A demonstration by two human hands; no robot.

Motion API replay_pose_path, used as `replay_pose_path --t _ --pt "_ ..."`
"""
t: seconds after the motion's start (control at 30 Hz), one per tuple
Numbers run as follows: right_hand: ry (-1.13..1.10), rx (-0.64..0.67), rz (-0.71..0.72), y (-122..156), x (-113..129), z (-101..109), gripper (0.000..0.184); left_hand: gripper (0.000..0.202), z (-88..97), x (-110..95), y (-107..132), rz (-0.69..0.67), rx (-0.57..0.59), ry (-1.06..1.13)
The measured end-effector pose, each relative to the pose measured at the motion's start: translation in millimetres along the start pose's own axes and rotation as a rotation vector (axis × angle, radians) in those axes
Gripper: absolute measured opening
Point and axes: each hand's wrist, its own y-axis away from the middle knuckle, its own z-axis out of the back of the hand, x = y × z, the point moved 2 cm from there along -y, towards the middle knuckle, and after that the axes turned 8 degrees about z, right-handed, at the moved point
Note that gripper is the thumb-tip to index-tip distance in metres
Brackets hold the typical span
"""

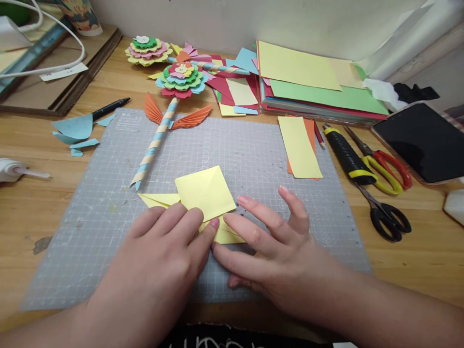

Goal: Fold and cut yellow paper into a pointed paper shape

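A folded piece of yellow paper [205,191] lies near the middle of the grey cutting mat, with a square flap at the top and pointed parts spreading left and right. My left hand [165,261] is closed over its lower left part, fingers curled and thumb pressed on the paper, hiding some folds. My right hand [268,246] rests at the paper's lower right with its fingers spread, the nearest fingertips touching the edge. Above the paper lies a paper flower [181,79] on a striped stem, with two pleated orange leaves.
The cutting mat [253,154] bears yellow strips [300,147] over orange paper. Right of it lie a utility knife [348,152], scissors [389,215] and a tablet [424,140]. Coloured sheets [297,67] stand at the back; a glue bottle [10,170] and pen [110,108] are left.
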Motion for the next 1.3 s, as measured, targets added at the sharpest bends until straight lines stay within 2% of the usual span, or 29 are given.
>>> replay_pose_path --t 0.17,0.2,0.23,0.27,0.37,0.5,0.8,0.97,1.13,1.3 --pt "-0.009 0.066 0.007 5 -5 7 0.016 0.028 0.6 0 -1 0.006 0.007 -0.006" --pt "-0.001 0.046 0.018 8 -6 9 0.016 0.028 0.3 0 -1 0.004 0.003 -0.013" --pt "0.003 0.071 0.003 11 -7 10 0.015 0.028 -0.2 0 0 0.003 0.0 -0.022" --pt "0.008 0.03 0.002 14 -8 13 0.015 0.029 -0.8 0 0 0.0 -0.008 -0.03" --pt "0.016 0.032 -0.02 24 -11 17 0.017 0.033 -2.5 0 0 -0.008 -0.022 -0.042" --pt "0.004 0.083 -0.066 31 -14 23 0.016 0.034 -2.5 -1 0 -0.011 -0.015 -0.057" --pt "-0.046 0.105 -0.068 26 -19 40 0.019 0.031 -1.8 -1 0 0.007 -0.003 -0.042" --pt "-0.097 0.078 -0.087 12 -13 31 0.02 0.023 -3.7 0 -1 0.038 -0.018 0.017" --pt "-0.148 0.089 -0.029 0 -6 16 0.023 0.022 -4.3 2 -2 0.075 -0.026 0.098" --pt "-0.123 0.115 0.028 -2 -5 5 0.023 0.018 -3.1 8 -4 0.083 0.031 0.18"
